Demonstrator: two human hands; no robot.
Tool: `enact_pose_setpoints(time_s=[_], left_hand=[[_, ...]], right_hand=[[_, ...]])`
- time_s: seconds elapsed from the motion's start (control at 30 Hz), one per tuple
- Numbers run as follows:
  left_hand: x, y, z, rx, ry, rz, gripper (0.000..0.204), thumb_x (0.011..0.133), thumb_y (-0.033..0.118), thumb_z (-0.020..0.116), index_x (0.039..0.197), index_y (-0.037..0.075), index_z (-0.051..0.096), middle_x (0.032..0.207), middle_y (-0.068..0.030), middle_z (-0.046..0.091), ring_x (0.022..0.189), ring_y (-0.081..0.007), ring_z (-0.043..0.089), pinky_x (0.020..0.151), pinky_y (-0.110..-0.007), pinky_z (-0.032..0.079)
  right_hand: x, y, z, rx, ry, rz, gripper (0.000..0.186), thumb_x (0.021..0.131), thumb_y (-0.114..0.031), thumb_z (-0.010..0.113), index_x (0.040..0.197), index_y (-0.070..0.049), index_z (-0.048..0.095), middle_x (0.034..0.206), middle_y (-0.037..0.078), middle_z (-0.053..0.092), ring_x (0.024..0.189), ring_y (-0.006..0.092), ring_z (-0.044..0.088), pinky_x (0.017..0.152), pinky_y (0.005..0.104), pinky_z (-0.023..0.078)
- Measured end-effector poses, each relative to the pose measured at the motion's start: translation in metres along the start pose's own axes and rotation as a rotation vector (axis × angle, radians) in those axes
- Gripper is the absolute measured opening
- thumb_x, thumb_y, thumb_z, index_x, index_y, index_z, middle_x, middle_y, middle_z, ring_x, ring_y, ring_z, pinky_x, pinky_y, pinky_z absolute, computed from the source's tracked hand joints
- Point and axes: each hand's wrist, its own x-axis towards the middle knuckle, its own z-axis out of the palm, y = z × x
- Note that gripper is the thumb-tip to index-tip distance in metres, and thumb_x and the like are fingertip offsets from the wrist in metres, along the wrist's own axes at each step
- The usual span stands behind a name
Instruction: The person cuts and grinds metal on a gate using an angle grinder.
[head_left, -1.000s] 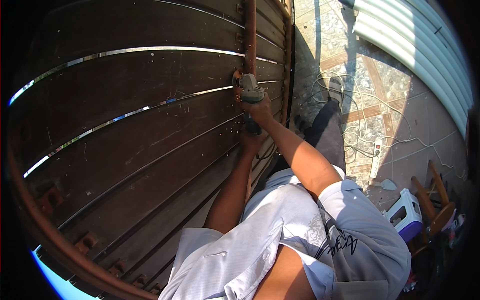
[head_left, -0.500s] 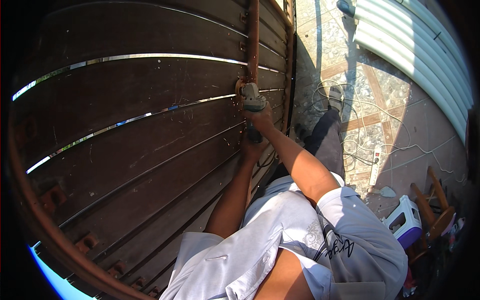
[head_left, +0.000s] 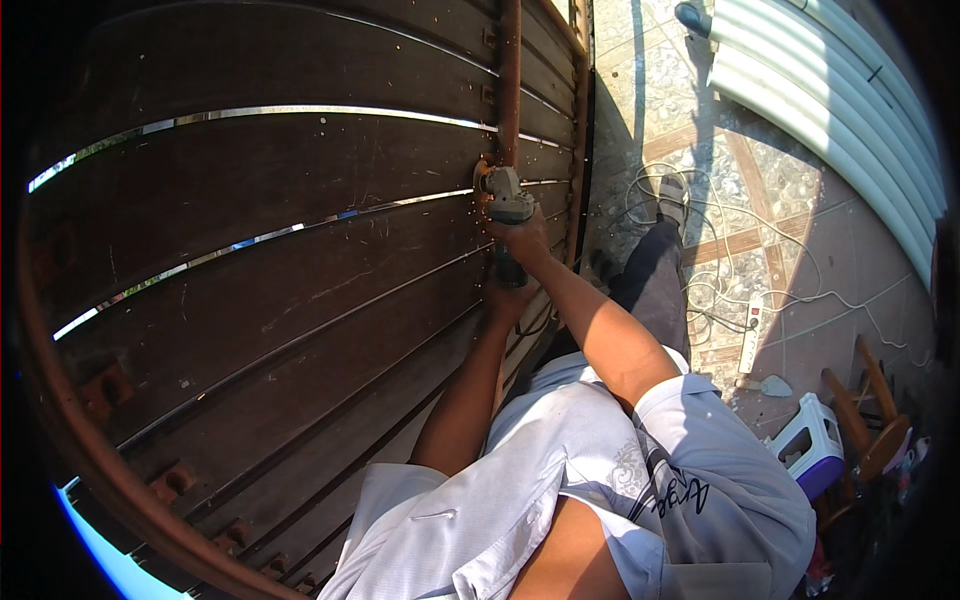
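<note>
A grey angle grinder (head_left: 510, 205) is held against a rusty-brown upright metal tube (head_left: 508, 100) on the dark slatted panel (head_left: 250, 270), and small orange sparks fly around its disc (head_left: 481, 178). My right hand (head_left: 522, 238) is closed on the grinder just behind its head. My left hand (head_left: 508, 298) is closed round the lower end of the grinder's body, its fingers partly hidden by the tool and in shadow.
On the right are a patterned tiled floor (head_left: 655, 120), looping cables (head_left: 800, 292), a power strip (head_left: 750, 335), long white pipes (head_left: 830, 90), a scraper (head_left: 772, 386), a white-and-purple case (head_left: 808, 450) and wooden stool (head_left: 880, 445). My legs (head_left: 650, 280) lie beside the panel.
Compared with a second ago, the scene sits slightly lower in the picture, grinder and hands included. Both hands keep their grip, the disc stays at the tube, and the spray of sparks has changed.
</note>
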Motion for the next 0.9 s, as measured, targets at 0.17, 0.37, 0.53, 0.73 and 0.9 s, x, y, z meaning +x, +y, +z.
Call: enact_pose_setpoints(time_s=[0.17,0.37,0.53,0.73,0.9], left_hand=[[0.001,-0.004,0.004,0.092,0.046,0.092,0.060,0.064,0.023,0.083,0.115,0.003,0.060,0.108,-0.0141,0.068,0.101,-0.0312,0.068,0.088,-0.043,0.053],[0.006,-0.029,0.009,0.024,0.028,0.031,0.065,0.062,0.024,0.083,0.117,0.002,0.058,0.108,-0.0149,0.068,0.101,-0.0324,0.067,0.089,-0.043,0.052],[0.008,-0.024,0.014,0.088,-0.007,-0.024,0.075,0.060,0.026,0.084,0.125,0.002,0.053,0.111,-0.0153,0.067,0.105,-0.0320,0.066,0.091,-0.043,0.051],[0.006,-0.026,0.008,0.054,0.026,0.003,0.071,0.061,0.024,0.083,0.123,0.003,0.055,0.110,-0.0143,0.067,0.104,-0.0300,0.067,0.091,-0.042,0.052],[0.000,0.001,0.002,-0.003,-0.085,-0.074,0.066,0.064,0.022,0.082,0.122,0.003,0.055,0.109,-0.0127,0.067,0.102,-0.0264,0.067,0.090,-0.039,0.052]], right_hand=[[0.002,-0.003,-0.002,0.053,-0.031,0.027,0.082,0.059,-0.030,0.088,0.122,0.002,0.047,0.109,0.015,0.064,0.101,0.0261,0.064,0.089,0.0372,0.051],[-0.005,-0.011,0.000,0.012,-0.039,0.023,0.084,0.059,-0.031,0.089,0.123,0.003,0.047,0.113,0.016,0.062,0.105,0.0267,0.063,0.090,0.0376,0.051],[0.005,0.005,-0.005,0.010,-0.056,0.029,0.084,0.060,-0.032,0.089,0.123,0.002,0.047,0.115,0.016,0.062,0.106,0.0275,0.063,0.091,0.0385,0.051],[-0.001,0.001,0.000,0.031,-0.032,-0.003,0.083,0.060,-0.030,0.089,0.122,0.004,0.046,0.115,0.016,0.062,0.106,0.0276,0.063,0.091,0.0387,0.050],[0.000,0.000,-0.004,0.032,-0.006,0.032,0.082,0.060,-0.029,0.090,0.122,0.003,0.046,0.113,0.016,0.062,0.104,0.0267,0.063,0.090,0.0385,0.051]])
